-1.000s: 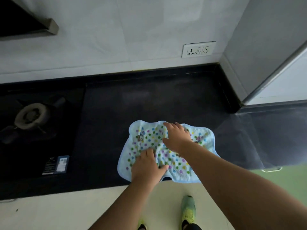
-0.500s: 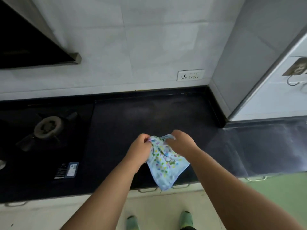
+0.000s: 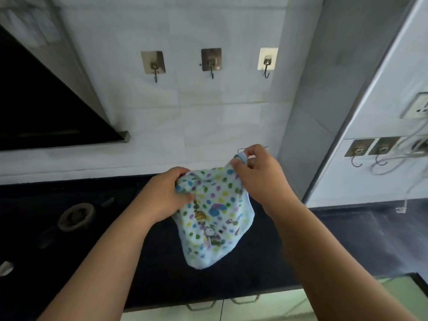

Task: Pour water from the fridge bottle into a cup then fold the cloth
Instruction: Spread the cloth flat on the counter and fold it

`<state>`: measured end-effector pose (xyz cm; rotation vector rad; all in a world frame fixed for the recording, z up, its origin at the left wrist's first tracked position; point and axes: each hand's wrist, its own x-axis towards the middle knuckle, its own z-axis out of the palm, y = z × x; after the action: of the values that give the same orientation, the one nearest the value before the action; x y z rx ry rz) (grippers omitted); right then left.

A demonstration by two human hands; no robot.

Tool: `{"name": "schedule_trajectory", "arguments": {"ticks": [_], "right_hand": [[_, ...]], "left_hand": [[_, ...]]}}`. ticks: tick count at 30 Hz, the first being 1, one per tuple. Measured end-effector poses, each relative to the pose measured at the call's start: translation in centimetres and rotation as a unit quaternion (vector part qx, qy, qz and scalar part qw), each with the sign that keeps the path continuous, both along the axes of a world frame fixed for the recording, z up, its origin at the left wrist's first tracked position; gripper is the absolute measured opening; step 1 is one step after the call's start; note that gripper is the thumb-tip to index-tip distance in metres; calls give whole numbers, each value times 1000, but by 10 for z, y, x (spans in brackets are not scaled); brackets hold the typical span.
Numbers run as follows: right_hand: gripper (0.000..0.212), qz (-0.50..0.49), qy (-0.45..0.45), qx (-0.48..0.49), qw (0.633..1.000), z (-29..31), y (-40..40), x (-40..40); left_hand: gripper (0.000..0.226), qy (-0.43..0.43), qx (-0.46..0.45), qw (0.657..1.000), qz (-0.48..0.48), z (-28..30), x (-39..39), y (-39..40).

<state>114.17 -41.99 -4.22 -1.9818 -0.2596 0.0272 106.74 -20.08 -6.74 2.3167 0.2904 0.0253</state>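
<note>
Gripping the dotted cloth [image 3: 212, 218] above the tabletop [image 3: 347, 239], my left hand [image 3: 165, 195] bunches one edge, my right hand [image 3: 259, 179] pinches its corner.

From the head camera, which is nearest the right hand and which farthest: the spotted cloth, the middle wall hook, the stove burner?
1. Spotted cloth: pinched by the right hand, hanging below it.
2. Middle wall hook: on the tiled wall, above and slightly left.
3. Stove burner: far left on the dark counter.

One head-worn wide view looks forward and down, close over the counter [image 3: 162, 262], wall hooks [image 3: 211, 62] at 12 o'clock.
</note>
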Motion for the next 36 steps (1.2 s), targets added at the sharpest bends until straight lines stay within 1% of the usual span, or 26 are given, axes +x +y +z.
{"name": "schedule_trajectory", "arguments": {"ticks": [2,3,6,9,10,11,13,15,16,18,19,21,22,24,25,27,29,32,34,36], "right_hand": [[15,-9,-5,30,1000,10,-1,-4],[15,-12,-4,43,999,14,0,-6],[17,1,23,86,996,21,2,-9],[16,14,39,121,992,27,5,-13],[16,14,37,126,991,29,6,-13],[16,15,34,131,991,31,7,-14],[19,18,26,140,990,36,8,-16],[21,18,12,143,990,40,9,-17],[22,15,5,145,989,41,9,-18],[26,5,2,149,989,43,7,-17],[28,-2,7,152,988,44,5,-17],[32,-14,32,169,985,43,2,-15],[34,-16,50,181,982,43,1,-15],[37,-18,73,196,978,40,-1,-16],[38,-19,75,194,978,39,-2,-16],[40,-27,79,192,978,36,-4,-16],[37,-43,87,209,973,34,-7,-15],[30,-63,85,223,969,32,-13,-11],[27,-74,81,218,970,29,-16,-5],[25,-81,84,215,970,25,-18,1]], "left_hand": [[30,-22,23,999,43,-5,1,6],[23,-26,27,997,61,-8,2,8],[36,-12,20,997,79,-12,2,10],[53,35,47,994,95,-16,1,7],[55,55,26,992,112,-17,0,5],[52,76,-27,988,133,-18,0,2],[48,101,-193,963,160,-23,-2,-5],[53,87,-311,938,127,-34,-4,-8],[59,70,-356,927,96,-42,-5,-7],[68,25,-452,890,59,-49,-7,-10],[66,1,-487,872,44,-50,-7,-12],[51,-43,-518,853,33,-48,-9,-17],[46,-59,-520,851,44,-47,-9,-18],[46,-59,-500,858,96,-47,-8,-21],[48,-48,-473,870,128,-46,-7,-23],[45,-26,-425,891,156,-46,-6,-24],[41,-28,-408,898,160,-44,-6,-22],[40,-43,-371,916,144,-43,-7,-13],[32,-47,-360,921,141,-42,-4,-7],[22,-66,-319,934,149,-42,-1,-2]]}}
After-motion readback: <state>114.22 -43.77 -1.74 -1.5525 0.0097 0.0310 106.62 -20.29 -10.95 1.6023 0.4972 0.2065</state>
